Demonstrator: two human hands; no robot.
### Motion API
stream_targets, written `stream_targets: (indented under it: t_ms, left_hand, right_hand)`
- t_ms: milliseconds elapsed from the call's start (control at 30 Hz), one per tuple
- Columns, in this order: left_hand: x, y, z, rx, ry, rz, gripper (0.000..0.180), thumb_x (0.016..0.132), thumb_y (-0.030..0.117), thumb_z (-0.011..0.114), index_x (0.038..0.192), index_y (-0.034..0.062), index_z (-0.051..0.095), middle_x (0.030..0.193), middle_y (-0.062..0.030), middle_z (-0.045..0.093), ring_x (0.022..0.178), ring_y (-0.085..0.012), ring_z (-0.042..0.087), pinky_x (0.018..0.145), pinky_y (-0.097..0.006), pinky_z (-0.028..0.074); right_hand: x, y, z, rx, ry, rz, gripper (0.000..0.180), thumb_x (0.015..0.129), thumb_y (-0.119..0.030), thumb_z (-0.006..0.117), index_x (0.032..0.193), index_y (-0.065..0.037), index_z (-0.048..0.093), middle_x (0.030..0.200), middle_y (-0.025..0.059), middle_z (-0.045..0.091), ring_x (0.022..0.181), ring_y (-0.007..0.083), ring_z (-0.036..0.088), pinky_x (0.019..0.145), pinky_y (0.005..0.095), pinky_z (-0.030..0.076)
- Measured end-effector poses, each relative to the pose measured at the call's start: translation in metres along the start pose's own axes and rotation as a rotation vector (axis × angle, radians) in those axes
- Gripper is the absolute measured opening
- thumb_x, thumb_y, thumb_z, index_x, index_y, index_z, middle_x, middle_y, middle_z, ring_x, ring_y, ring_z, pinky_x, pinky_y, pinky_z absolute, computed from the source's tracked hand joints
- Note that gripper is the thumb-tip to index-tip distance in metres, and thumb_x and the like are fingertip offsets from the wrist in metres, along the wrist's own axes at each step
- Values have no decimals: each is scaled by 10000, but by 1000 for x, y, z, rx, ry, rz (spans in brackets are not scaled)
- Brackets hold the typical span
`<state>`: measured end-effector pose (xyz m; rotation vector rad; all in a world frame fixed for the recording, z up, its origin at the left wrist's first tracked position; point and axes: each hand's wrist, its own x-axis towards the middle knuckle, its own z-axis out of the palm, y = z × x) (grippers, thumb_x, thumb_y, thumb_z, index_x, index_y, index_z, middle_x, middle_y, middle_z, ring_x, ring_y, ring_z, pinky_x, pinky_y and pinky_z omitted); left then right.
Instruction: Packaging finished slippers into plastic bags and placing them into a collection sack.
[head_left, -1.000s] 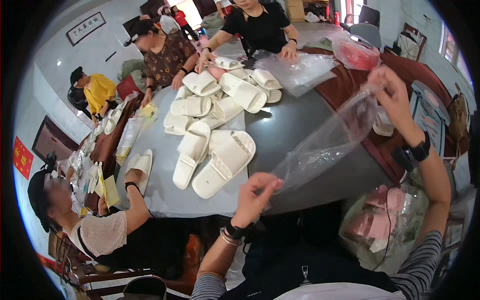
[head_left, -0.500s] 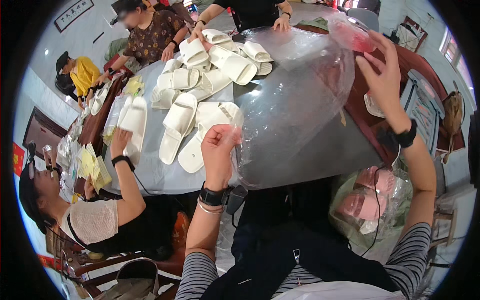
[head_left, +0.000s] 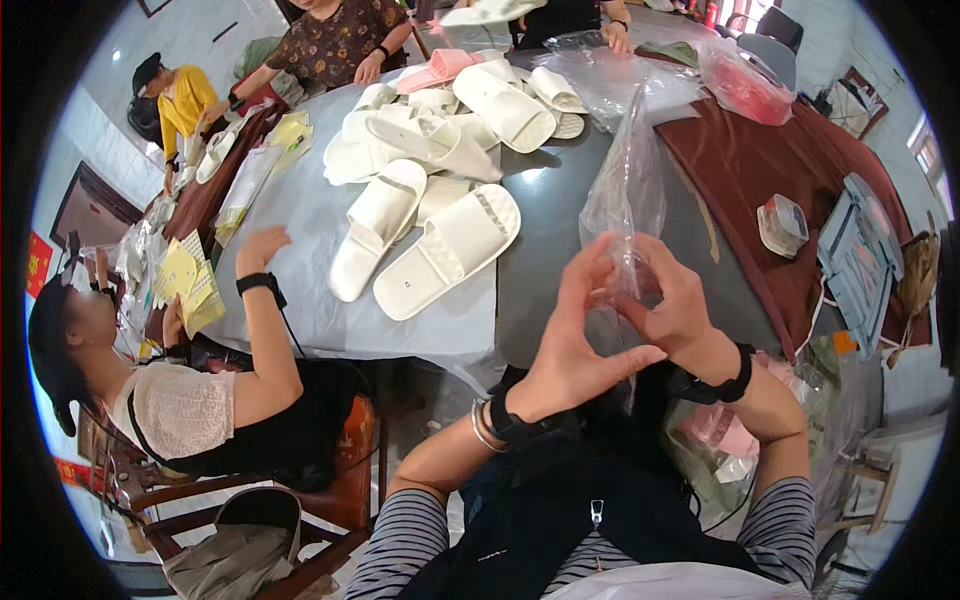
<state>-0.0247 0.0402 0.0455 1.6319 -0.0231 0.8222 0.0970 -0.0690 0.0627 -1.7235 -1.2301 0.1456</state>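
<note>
A clear plastic bag (head_left: 630, 180) stretches away from my hands in a narrow, crumpled strip, and its near end hangs between them. My right hand (head_left: 685, 305) curls its fingers and thumb round the film. My left hand (head_left: 570, 340) is close beside it in a wide C shape, thumb apart and fingertips against the film. Left of my hands, white slippers (head_left: 450, 250) lie in a heap on the grey tabletop (head_left: 540, 270). A pink slipper (head_left: 440, 70) rests at the back of that heap.
A co-worker (head_left: 190, 400) sits at the left near yellow papers (head_left: 190, 285). More people stand across the table. On the brown cloth (head_left: 740, 180) are a small clear container (head_left: 783, 225) and a pink-filled bag (head_left: 745, 85). A blue folding crate (head_left: 858, 262) is at the right.
My hands have come together over the near table edge, gathering the spread bag into a narrow strip. The pink-filled bag now lies apart from my right hand. The co-worker's hand has left the white slippers.
</note>
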Motion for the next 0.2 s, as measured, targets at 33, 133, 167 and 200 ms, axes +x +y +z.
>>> stream_targets:
  t_ms: [33,133,167,200]
  left_hand:
    - [-4,1,0,167,-13,54,796,893,23,740,1503,64,231,1233,-142,613,1111,-207,637,903,-310,532]
    - [-9,-17,-1,-181,103,-145,726,915,-32,685,1489,50,247,1229,-151,623,1110,-199,638,915,-304,530]
    - [-11,-22,-7,-373,157,-271,683,930,-70,638,1486,55,260,1253,-168,621,1117,-196,638,927,-306,532]
    - [-10,-29,-14,-518,193,-394,634,943,-6,655,1466,69,306,1550,-120,311,1082,-164,642,925,-290,541]
  right_hand:
    - [1,-3,-1,-19,-34,41,584,804,-46,757,1347,-86,546,1116,155,679,970,280,717,789,354,569]
    - [8,-5,-14,-305,-199,-203,602,778,-67,779,1337,-94,557,1061,147,669,911,320,696,758,381,561]
    - [11,-11,-20,-302,-338,-132,622,768,-104,787,1346,-109,557,1013,138,655,877,344,675,737,415,549]
    - [17,-15,-28,-375,-483,-89,620,800,-108,764,1376,-119,534,1061,142,659,929,332,684,755,399,554]
